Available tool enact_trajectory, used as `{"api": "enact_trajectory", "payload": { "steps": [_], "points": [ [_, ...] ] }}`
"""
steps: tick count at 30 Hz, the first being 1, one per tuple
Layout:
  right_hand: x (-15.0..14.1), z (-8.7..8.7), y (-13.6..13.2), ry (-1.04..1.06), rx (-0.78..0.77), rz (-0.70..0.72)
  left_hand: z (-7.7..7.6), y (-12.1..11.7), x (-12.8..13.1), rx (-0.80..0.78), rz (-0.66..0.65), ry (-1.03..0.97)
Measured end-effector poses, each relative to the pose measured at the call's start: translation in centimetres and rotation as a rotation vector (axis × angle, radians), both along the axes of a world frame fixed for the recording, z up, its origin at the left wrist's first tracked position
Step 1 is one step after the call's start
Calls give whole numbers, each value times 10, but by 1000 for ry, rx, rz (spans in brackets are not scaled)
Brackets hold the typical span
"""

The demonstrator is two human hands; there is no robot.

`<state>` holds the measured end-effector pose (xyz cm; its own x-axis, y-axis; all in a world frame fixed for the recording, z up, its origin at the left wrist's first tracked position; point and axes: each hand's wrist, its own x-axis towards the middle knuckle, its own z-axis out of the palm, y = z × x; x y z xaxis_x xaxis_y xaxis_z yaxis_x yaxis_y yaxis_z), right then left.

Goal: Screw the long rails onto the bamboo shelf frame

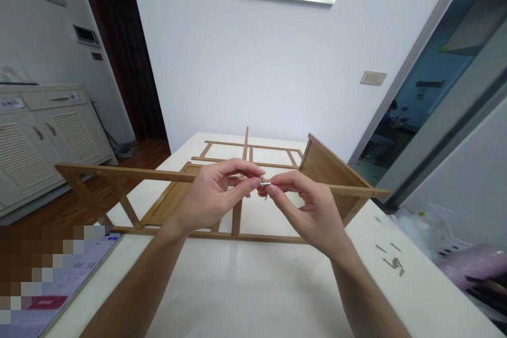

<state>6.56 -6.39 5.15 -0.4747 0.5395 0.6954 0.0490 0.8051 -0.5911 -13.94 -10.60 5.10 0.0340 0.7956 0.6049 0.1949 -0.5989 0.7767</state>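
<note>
In front of the wooden frame (273, 239), my left hand (212, 187) and my right hand (307, 200) meet with fingertips pinched together. Between them shows a small silvery metal piece (265, 184), thin like a screw or key; its exact kind is too small to make out. Its right end lies in my right thumb and fingers, while my left fingertips close at its left end. A wooden rail (146, 174) of the frame runs behind both hands. A wooden panel (332, 161) stands upright at the frame's right side.
Several loose screws (392, 263) lie on the white table (253, 290) at the right. Another slatted wooden frame (273, 148) and a flat panel (168, 203) are farther back. A phone-like screen (75, 274) is at the left edge. Plastic wrapping (420, 227) sits beyond the right edge.
</note>
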Motion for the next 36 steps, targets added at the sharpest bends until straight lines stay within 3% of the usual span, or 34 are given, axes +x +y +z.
{"api": "enact_trajectory", "payload": {
  "steps": [4,17,25,30,36],
  "points": [
    [-3,-4,1,49,28,-50,-7,3,-2,-6,17,-54],
    [-11,-12,2,46,62,-104,-6,6,-4,-43,-42,-69],
    [-7,-4,-1,-57,229,-118,-4,3,-11,30,15,126],
    [-7,-2,-4,-32,123,-47,-1,-2,-10,141,62,174],
    [-13,-10,-1,18,-155,31,0,0,-17,176,69,215]
  ]
}}
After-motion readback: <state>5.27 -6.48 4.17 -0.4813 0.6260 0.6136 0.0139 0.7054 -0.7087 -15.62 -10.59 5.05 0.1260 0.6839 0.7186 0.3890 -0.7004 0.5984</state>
